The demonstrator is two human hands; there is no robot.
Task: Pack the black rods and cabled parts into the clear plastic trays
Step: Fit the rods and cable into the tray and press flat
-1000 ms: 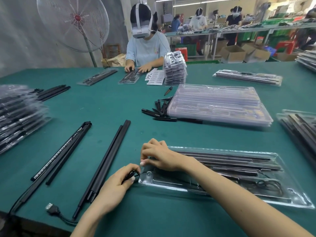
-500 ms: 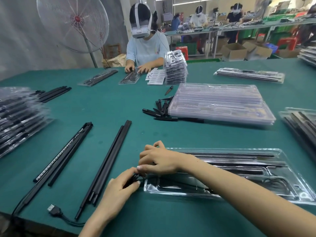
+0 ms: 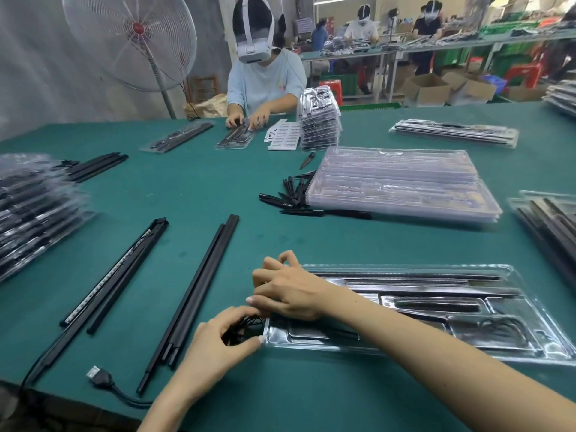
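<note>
A clear plastic tray (image 3: 530, 347) lies in front of me with long black rods (image 3: 405, 277) in its far slots and a coiled cable (image 3: 501, 327) in a right pocket. At the tray's left end my left hand (image 3: 218, 341) pinches a small bundle of black cable (image 3: 240, 330). My right hand (image 3: 286, 291) lies over the tray's left corner, fingers curled, fingertips meeting the same bundle. To the left on the green table lie loose black rods (image 3: 193, 294) and a light bar with a cable and plug (image 3: 99, 374).
A stack of unfilled clear trays (image 3: 402, 185) sits mid-table with short black pieces (image 3: 290, 194) beside it. Filled trays are piled at the far left (image 3: 34, 210) and right edge (image 3: 548, 226). A person across the table packs trays; a fan stands behind.
The tray has shifted slightly right relative to my hands. My left hand has closed in on the tray's left corner with the cable bundle, and my right hand has come down to meet it.
</note>
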